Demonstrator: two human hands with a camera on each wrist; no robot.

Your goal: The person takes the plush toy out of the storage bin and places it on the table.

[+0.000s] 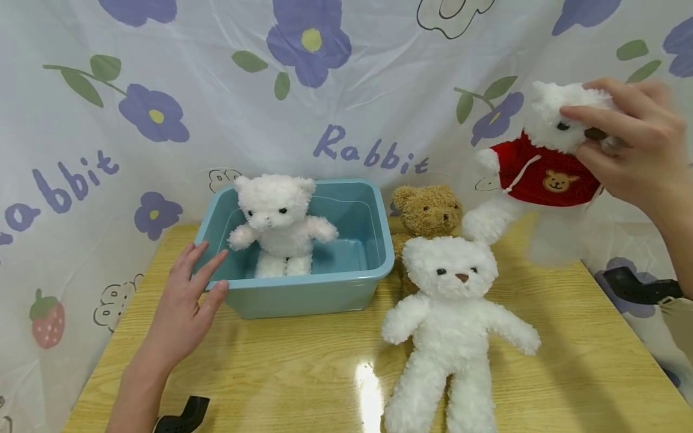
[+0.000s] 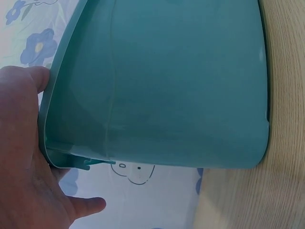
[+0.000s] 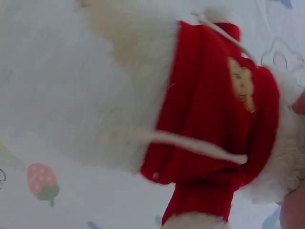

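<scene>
High at the right of the head view, my right hand grips the head of a white teddy bear in a red hoodie. The bear hangs tilted above the table, and its legs are blurred. The right wrist view shows the hoodie with its bear patch and cords up close. My left hand rests at the near left corner of a blue plastic tub, fingers spread along the rim. Inside the tub sits a pale pink-white teddy bear, upright and facing forward.
A larger white teddy bear lies face up on the wooden table, right of the tub. Behind it, partly hidden, is a brown teddy bear. A flower-printed cloth hangs behind the table.
</scene>
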